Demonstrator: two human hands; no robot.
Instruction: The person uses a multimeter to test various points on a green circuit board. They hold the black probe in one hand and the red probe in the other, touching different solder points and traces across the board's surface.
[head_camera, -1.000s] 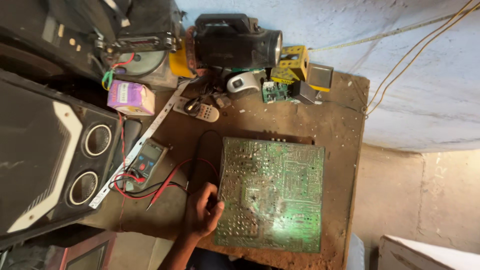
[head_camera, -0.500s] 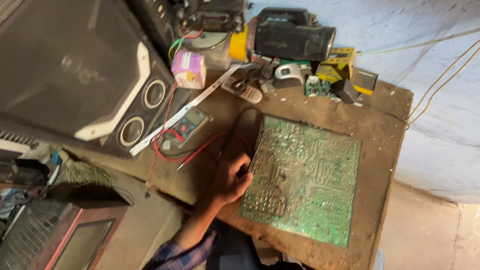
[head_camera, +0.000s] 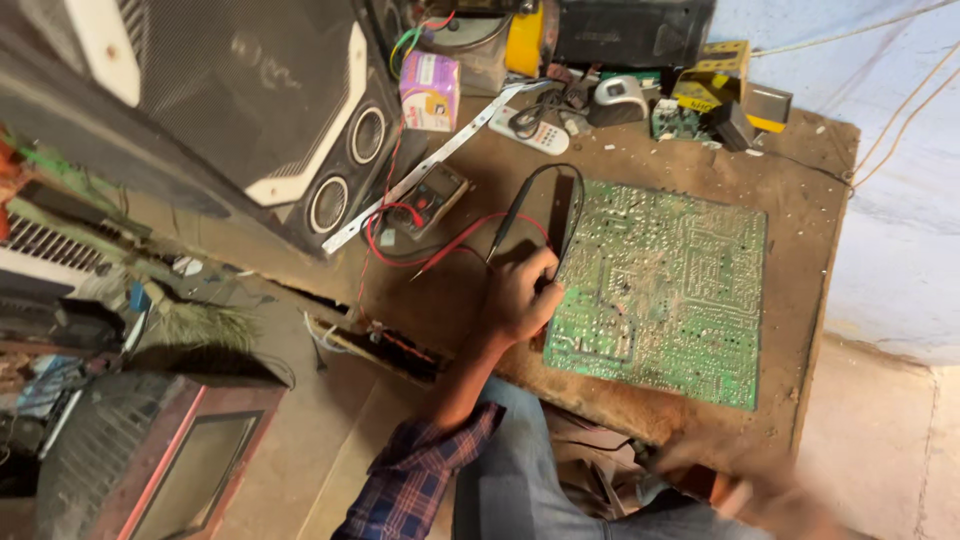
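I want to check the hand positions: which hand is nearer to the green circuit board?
The left hand. It rests at the left edge of the green circuit board, touching it. The right hand is blurred, below the table edge and apart from the board.

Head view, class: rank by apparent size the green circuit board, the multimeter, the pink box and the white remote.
1. Green circuit board, by far the largest.
2. Pink box and multimeter: they look too alike to rank.
3. White remote, smallest, partly covered by a cable.
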